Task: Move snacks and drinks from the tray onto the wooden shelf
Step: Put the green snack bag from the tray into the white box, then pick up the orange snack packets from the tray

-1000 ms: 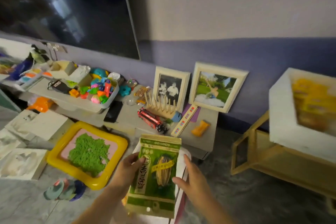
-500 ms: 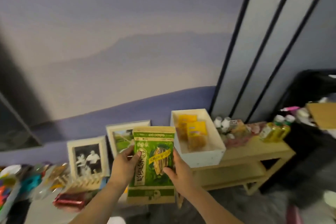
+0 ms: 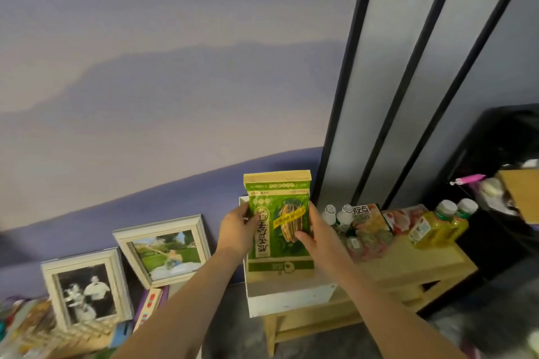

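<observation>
A green sunflower-seed bag (image 3: 278, 221) is upright between both hands, held over a white box (image 3: 287, 299) that stands on the left end of the wooden shelf (image 3: 408, 267). My left hand (image 3: 237, 230) grips the bag's left edge, thumb across the front. On the bag's right side, my right hand (image 3: 316, 232) clasps it, fingers on the front. The bag hides what lies inside the box.
On the shelf top stand two small white-capped bottles (image 3: 337, 217), snack packets (image 3: 370, 224) and yellow drink bottles (image 3: 437, 226). Two framed photos (image 3: 163, 251) lean on the wall at left. Dark furniture (image 3: 501, 172) stands right of the shelf.
The view swung right from the toy table to the shelf. Both hands carried the bag up and rightward, and it now hovers over the white box.
</observation>
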Demonstrator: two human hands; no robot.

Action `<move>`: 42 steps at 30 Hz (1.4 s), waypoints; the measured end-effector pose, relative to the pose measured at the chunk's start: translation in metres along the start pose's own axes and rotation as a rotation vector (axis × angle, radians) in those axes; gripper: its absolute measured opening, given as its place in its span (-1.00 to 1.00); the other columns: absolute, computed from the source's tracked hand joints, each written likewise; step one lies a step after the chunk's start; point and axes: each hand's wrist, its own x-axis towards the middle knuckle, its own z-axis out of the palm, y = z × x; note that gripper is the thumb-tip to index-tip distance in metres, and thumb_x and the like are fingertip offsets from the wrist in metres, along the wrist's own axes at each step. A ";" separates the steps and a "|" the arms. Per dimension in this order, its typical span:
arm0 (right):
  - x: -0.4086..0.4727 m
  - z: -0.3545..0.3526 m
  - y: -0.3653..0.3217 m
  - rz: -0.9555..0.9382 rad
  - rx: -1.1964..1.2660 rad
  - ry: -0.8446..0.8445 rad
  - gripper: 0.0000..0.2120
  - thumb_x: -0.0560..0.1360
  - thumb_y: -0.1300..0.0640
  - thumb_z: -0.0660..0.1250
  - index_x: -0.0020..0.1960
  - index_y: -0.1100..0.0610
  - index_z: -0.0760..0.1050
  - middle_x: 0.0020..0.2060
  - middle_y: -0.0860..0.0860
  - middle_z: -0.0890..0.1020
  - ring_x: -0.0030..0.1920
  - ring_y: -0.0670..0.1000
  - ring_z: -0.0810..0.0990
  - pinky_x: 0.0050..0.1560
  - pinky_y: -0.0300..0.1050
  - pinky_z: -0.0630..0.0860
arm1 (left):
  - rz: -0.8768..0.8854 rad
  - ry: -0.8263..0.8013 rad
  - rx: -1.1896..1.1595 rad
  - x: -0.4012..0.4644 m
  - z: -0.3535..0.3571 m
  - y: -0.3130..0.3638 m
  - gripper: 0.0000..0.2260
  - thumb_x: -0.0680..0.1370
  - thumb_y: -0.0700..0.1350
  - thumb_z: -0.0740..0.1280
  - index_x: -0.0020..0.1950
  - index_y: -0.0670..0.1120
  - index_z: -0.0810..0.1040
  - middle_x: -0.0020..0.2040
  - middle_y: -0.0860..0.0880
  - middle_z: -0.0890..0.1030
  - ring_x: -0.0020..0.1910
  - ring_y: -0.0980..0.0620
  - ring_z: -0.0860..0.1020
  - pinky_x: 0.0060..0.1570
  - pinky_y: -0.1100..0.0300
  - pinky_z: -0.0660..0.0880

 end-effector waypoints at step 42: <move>-0.223 0.253 -0.135 -0.095 -0.343 -0.300 -0.26 0.52 -0.06 0.33 0.54 0.10 0.05 0.45 0.10 0.32 0.41 0.11 0.33 0.34 0.03 0.36 | -0.323 0.055 0.498 -0.321 -0.303 -0.285 -0.42 0.47 0.05 0.35 0.43 -0.15 0.35 0.36 -0.16 0.46 0.33 -0.13 0.43 0.33 0.09 0.34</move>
